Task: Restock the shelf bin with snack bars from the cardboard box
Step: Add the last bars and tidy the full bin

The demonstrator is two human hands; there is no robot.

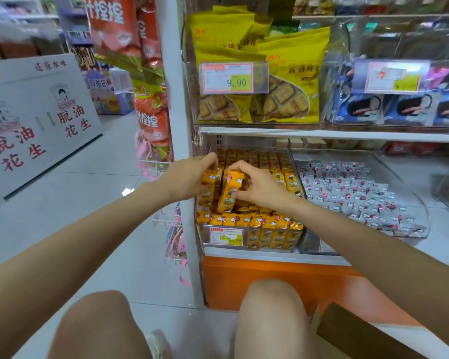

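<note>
Yellow bar: you have one snack bar point(230, 191) standing on end, pinched in your right hand point(257, 187). The thumb is low on its near face and the fingertips curl over its top edge, so the hand is closed snugly on it.
Left hand: your left hand point(189, 180) curls round the standing bars point(209, 185) just left of that grip, with the fingers over their tops. It looks to be holding them aside to open a slot.
Shelf bin: the shelf bin point(275, 238) lies directly beneath both grips and is nearly full. Rows of bars stand beyond your fingertips, and a front row point(249, 220) lies below your wrists.
Step in hand: by my reading, you are seating this bar in the gap between the two grips.
Doing it well: hold the bar upright with its printed face matching its neighbours, and slide it down against the bars under your left fingers. Let go with the right fingertips only once its foot lands, then ease the left hand off. Press lightly, because foil wrappers crumple and packed rows topple easily.
Cardboard box: the cardboard box point(360, 332) sits low, well behind your right grip and to its right, beside your knee. Its contents are out of sight, so you cannot tell how many bars remain.
</note>
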